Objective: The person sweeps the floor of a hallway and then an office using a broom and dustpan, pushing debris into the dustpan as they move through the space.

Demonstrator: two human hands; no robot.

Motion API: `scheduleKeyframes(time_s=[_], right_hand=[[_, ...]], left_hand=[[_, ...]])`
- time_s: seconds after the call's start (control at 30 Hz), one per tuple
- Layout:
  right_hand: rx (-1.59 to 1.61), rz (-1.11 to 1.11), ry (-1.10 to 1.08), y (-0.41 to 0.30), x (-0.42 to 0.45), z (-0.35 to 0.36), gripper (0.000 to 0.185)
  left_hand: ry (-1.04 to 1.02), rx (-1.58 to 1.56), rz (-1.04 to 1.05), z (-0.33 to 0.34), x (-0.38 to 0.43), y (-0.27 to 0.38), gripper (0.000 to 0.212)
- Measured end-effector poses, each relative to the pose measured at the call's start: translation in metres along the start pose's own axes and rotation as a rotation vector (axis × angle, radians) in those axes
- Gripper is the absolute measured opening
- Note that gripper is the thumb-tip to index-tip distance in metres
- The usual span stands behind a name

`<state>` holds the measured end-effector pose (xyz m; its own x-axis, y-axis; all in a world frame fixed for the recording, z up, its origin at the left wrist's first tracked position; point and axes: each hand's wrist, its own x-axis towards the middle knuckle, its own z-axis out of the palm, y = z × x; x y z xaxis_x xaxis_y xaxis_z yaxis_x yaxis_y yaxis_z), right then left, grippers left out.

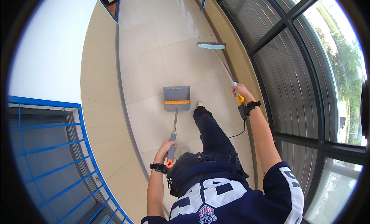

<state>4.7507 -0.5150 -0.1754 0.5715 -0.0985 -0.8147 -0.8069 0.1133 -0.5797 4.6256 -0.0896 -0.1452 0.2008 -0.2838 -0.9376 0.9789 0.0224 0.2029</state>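
Observation:
My left hand (167, 146) is wrapped around the grey grip of a long-handled dustpan (176, 93). The pan is grey, with a row of orange comb teeth across it, and sits out in front of my legs with no debris that I can make out in it. In my right hand (242, 91) is the white and yellow handle of a broom (211, 46). Its light blue head with dark bristles reaches ahead, close to the right wall's base. Whether the bristles touch the floor I cannot tell. Both wrists wear black straps with small devices.
Glossy beige floor tiles (141, 64) run along a narrow corridor. On the left stand a tan-panelled wall (99, 79) and a window with blue bars (55, 144). Dark-framed windows (289, 79) rise above a low tan wall on the right. A blue-framed doorway (114, 7) opens at the far left.

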Motion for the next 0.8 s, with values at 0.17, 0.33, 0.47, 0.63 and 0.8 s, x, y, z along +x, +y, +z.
scheduleKeyframes(time_s=[0.17, 0.33, 0.47, 0.63, 0.8], right_hand=[[-0.018, 0.037, -0.001, -0.049, 0.115, -0.021, 0.014], [-1.024, 0.032, 0.131, -0.090, 0.231, -0.041, 0.025], [-1.054, 0.171, 0.154, -0.025, 0.235, -0.035, 0.038], [-1.109, 0.114, 0.171, 0.008, 0.188, -0.042, 0.050], [-1.039, 0.251, 0.116, 0.030, 0.146, -0.031, 0.053]], left_hand=[[0.125, -0.078, -0.066, 0.020, 0.006, 0.038, 0.045], [0.252, -0.064, -0.104, 0.060, 0.027, 0.098, 0.058], [0.292, -0.083, -0.134, 0.049, 0.040, 0.075, 0.057], [0.303, -0.005, -0.144, 0.061, 0.033, 0.087, 0.056], [0.265, 0.090, -0.138, 0.048, 0.032, 0.087, 0.044]])
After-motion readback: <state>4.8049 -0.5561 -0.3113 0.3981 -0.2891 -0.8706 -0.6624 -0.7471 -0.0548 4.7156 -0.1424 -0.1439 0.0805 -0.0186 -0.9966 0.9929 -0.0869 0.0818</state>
